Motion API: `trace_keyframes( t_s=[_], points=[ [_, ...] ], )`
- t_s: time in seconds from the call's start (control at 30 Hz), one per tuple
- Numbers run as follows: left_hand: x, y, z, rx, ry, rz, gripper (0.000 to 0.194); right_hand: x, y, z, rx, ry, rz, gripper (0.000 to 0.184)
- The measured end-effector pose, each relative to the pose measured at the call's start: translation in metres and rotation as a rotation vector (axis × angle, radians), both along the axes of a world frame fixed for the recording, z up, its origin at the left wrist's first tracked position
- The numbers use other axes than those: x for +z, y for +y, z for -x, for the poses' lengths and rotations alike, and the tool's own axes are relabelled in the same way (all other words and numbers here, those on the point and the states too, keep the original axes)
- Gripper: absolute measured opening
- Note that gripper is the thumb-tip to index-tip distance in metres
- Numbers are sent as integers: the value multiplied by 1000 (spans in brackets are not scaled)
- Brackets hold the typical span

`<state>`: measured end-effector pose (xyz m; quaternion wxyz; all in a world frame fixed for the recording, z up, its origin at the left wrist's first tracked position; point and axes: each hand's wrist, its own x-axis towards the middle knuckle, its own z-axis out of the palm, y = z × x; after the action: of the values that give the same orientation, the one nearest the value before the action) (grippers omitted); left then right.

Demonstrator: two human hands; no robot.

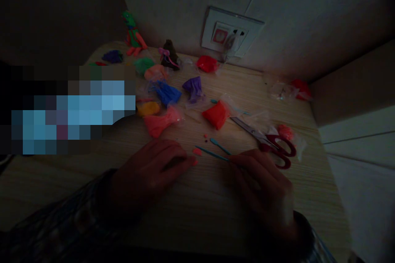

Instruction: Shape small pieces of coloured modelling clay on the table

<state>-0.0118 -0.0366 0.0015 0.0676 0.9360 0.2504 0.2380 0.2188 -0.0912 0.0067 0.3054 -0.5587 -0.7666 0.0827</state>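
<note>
My right hand (262, 185) is closed on a thin teal tool (212, 153), tip pointing left, by a pink strip (197, 152) on the desk (191, 209). Left hand (151, 170): fingertips at a small pink bit (195, 162), just below the strip; cannot tell whether they pinch it or only touch. Second teal tool (219, 146) lies just beyond the first. Farther off: red packet (215, 115), pink packet (159, 122), red-handled scissors (254, 132) beyond my right hand. Green figure (134, 35) near the far edge. Light dim.
</note>
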Motion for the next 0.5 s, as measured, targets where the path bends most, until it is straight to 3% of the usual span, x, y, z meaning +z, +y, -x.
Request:
trace_keyframes(
  t_s=[0.5],
  points=[
    [3, 0, -1, 8, 7, 6, 27, 0, 0, 0, 14, 5, 14, 14]
  ],
)
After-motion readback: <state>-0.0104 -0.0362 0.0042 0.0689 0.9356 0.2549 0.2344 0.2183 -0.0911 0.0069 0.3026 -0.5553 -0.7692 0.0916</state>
